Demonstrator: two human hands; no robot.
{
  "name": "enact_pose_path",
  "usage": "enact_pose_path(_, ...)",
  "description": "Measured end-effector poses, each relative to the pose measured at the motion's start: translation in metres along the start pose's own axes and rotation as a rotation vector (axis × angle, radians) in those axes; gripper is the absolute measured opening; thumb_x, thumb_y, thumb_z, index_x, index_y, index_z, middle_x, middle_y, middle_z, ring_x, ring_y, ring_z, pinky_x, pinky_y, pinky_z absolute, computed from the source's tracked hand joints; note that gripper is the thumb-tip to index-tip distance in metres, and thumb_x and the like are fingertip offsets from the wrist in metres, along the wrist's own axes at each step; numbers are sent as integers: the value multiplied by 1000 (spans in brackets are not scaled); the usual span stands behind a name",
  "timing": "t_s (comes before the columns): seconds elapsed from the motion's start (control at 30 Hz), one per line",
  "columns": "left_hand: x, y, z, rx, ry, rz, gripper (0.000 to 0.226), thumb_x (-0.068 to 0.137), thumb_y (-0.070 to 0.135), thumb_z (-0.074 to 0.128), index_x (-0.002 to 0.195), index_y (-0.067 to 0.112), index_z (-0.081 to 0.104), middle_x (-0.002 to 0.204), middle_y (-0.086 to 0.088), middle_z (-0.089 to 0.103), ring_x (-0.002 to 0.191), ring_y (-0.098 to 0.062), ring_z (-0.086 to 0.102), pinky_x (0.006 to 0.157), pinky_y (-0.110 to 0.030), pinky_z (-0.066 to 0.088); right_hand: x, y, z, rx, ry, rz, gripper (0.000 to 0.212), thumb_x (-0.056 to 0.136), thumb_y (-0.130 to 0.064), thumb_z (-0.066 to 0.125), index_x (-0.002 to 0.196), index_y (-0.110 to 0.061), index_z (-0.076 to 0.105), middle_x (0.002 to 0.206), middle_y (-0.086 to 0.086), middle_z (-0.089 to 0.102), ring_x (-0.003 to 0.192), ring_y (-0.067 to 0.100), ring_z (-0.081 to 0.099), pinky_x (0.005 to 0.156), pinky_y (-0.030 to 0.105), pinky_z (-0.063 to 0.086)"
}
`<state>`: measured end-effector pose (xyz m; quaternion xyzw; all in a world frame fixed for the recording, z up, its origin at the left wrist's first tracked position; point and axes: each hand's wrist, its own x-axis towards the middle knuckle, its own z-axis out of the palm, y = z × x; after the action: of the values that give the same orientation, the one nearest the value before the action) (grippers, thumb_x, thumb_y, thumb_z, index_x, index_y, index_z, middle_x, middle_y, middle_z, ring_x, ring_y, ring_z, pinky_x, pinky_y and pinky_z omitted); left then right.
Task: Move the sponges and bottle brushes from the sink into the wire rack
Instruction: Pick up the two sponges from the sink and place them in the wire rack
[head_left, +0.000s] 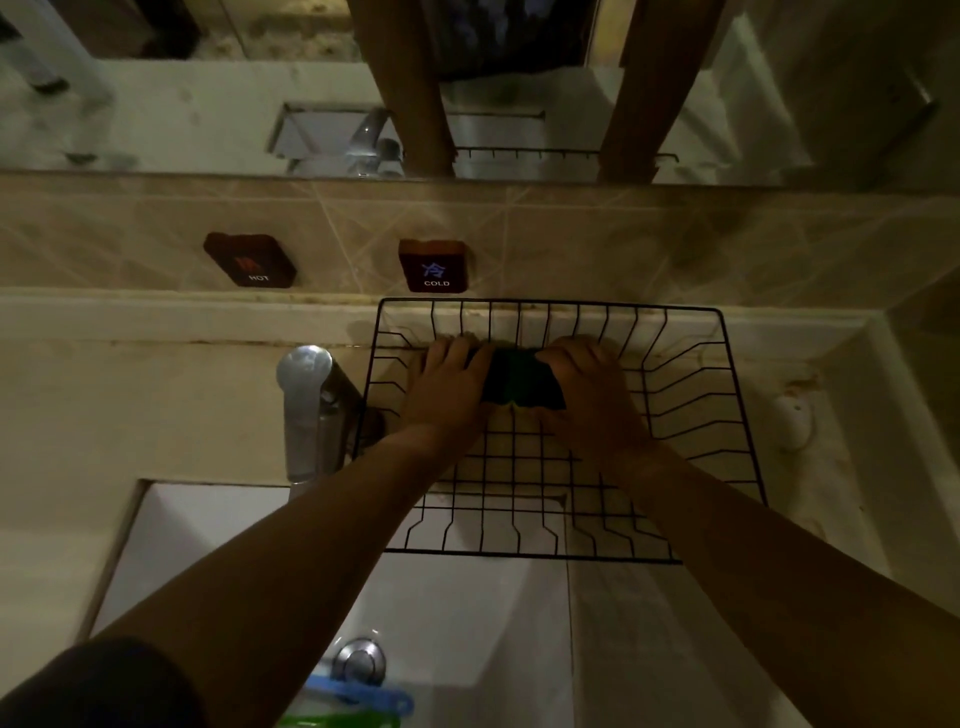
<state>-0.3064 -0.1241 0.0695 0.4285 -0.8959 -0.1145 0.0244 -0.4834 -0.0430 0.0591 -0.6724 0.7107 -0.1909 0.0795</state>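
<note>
A black wire rack (727, 441) sits on the counter behind the white sink (467, 613). Inside it, near its back wall, both hands hold a dark green sponge (519, 384) with a yellow edge showing underneath. My left hand (447, 389) grips its left side and my right hand (592, 395) grips its right side. Down in the sink, at the bottom edge of the view, lie a blue brush handle (363, 699) and a green brush handle (332, 719), mostly cut off by the frame.
A chrome faucet (311, 410) stands just left of the rack. The sink drain (359, 662) is near the brush handles. HOT (252, 260) and COLD (435, 266) labels are on the tiled wall. A small white object (794, 423) lies right of the rack. A mirror runs above.
</note>
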Motion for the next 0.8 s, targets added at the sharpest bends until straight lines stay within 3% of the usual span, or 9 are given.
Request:
enact_pose_path(0.3, 2, -6, 2, 24, 26, 27, 63, 91, 24, 59, 149, 19, 35, 151, -5, 37, 136, -30, 30, 112, -42, 28, 1, -6, 8, -76, 69, 23, 53, 78, -48, 67, 122, -20, 58, 122, 2, 59, 117, 28, 48, 96, 47, 37)
enact_pose_path(0.4, 1, -5, 3, 6, 30, 22, 61, 92, 22, 58, 149, 19, 36, 151, -6, 38, 135, -30, 31, 113, -42, 26, 0, -4, 8, -90, 49, 20, 55, 80, -51, 55, 126, -20, 55, 125, 3, 57, 119, 29, 48, 96, 47, 38)
enact_pose_path(0.57, 2, -4, 6, -9, 51, 8, 62, 91, 18, 58, 149, 20, 36, 151, -5, 39, 136, -29, 31, 114, -41, 26, 1, 0, 7, -86, 44, 23, 57, 77, -38, 73, 127, -16, 57, 127, 9, 55, 121, 34, 47, 98, 53, 40)
enact_pose_path(0.8, 2, -5, 6, -28, 47, 17, 62, 91, 17, 58, 149, 19, 35, 150, -5, 40, 135, -29, 33, 114, -41, 29, 1, -1, 8, -113, 35, 20, 58, 77, -37, 75, 128, -15, 57, 126, 10, 56, 119, 35, 49, 95, 53, 41)
